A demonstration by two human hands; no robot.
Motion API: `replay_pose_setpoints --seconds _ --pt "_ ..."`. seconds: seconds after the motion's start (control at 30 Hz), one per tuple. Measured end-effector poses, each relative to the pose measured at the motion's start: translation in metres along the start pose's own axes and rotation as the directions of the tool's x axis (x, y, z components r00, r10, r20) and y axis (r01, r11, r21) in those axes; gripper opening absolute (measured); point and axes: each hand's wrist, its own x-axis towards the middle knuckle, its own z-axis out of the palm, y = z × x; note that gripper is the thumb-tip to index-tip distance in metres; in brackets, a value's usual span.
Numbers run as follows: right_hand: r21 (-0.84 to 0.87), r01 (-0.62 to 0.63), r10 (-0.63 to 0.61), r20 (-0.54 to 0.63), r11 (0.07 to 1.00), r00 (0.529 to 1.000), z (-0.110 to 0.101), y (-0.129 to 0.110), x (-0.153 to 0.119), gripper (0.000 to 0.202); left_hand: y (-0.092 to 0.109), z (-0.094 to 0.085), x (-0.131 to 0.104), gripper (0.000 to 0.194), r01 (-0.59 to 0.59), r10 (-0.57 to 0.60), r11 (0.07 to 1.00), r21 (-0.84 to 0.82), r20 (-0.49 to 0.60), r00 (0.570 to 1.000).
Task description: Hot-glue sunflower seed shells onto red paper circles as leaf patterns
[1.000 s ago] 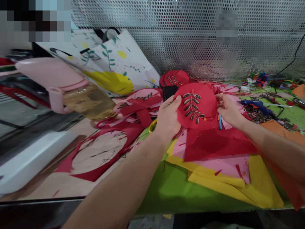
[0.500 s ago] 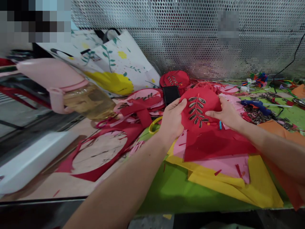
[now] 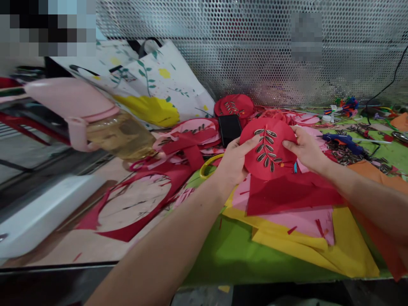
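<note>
Red disc [image 3: 276,149] is being held at three o'clock from view centre; left hand [image 3: 234,160] is pinching its nine-o'clock edge, right hand [image 3: 306,149] its three-o'clock edge. Apparent step: inspecting the seeds [image 3: 269,140]. Next move is probably calling for an even grip.

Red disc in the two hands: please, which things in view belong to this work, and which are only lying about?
Belonging, it seems:
red disc, held by left hand and right hand
dark seed-like pieces
blue glue gun
red sheet

Lying about, probably:
pink-lidded bottle
flowered bag
black phone
</note>
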Motion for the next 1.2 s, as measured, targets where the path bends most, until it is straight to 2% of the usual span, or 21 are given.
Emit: replay_pose_setpoints --seconds 0.13,0.2,0.27,0.33,0.4,0.47,0.53,0.7,0.83,1.0,1.07,1.2 --pt "-0.060 0.056 -0.054 0.038 0.997 0.998 0.000 0.004 0.001 0.029 0.001 -0.003 0.003 0.023 0.150 -0.148 0.988 -0.036 0.058 0.987" --pt "-0.155 0.102 -0.105 -0.010 0.983 0.994 -0.001 0.006 0.001 0.037 0.002 -0.005 0.005 0.023 0.192 -0.186 0.980 -0.061 0.080 0.979" --pt "-0.306 0.185 -0.221 -0.088 0.934 0.971 -0.003 0.006 0.000 0.050 0.001 -0.006 0.006 0.022 0.197 -0.188 0.977 -0.088 0.104 0.977" --pt "-0.488 0.293 -0.389 -0.107 0.822 0.915 -0.005 0.003 -0.003 0.059 0.000 -0.006 0.007 0.021 0.178 -0.163 0.977 -0.114 0.134 0.977" --pt "-0.638 0.378 -0.520 -0.042 0.671 0.853 -0.006 -0.002 -0.006 0.053 -0.001 -0.005 0.006 0.021 0.165 -0.142 0.977 -0.132 0.170 0.975" --pt "-0.733 0.410 -0.580 0.026 0.542 0.814 -0.007 -0.005 -0.008 0.038 -0.001 -0.004 0.005 0.022 0.180 -0.148 0.974 -0.137 0.216 0.965" --pt "-0.779 0.397 -0.585 0.047 0.486 0.809 -0.007 -0.006 -0.009 0.029 -0.002 -0.003 0.004 0.023 0.204 -0.165 0.969 -0.139 0.248 0.954" --pt "-0.760 0.366 -0.567 -0.004 0.537 0.824 -0.009 0.001 -0.003 0.026 -0.003 -0.003 0.005 0.024 0.233 -0.185 0.961 -0.148 0.281 0.942" --pt "-0.665 0.385 -0.547 -0.042 0.640 0.836 -0.009 0.004 0.000 0.017 -0.003 -0.003 0.004 0.024 0.252 -0.206 0.958 -0.136 0.283 0.937" --pt "-0.538 0.335 -0.468 -0.129 0.774 0.874 -0.006 0.000 -0.002 0.008 -0.003 -0.002 0.001 0.020 0.268 -0.237 0.957 -0.114 0.230 0.944" --pt "-0.533 0.323 -0.456 -0.138 0.782 0.879 -0.005 -0.003 -0.004 0.006 -0.003 -0.002 0.001 0.019 0.269 -0.240 0.957 -0.108 0.225 0.944" --pt "-0.588 0.320 -0.474 -0.124 0.743 0.872 -0.002 -0.007 -0.006 0.010 -0.004 -0.001 0.001 0.018 0.232 -0.207 0.968 -0.094 0.220 0.953"
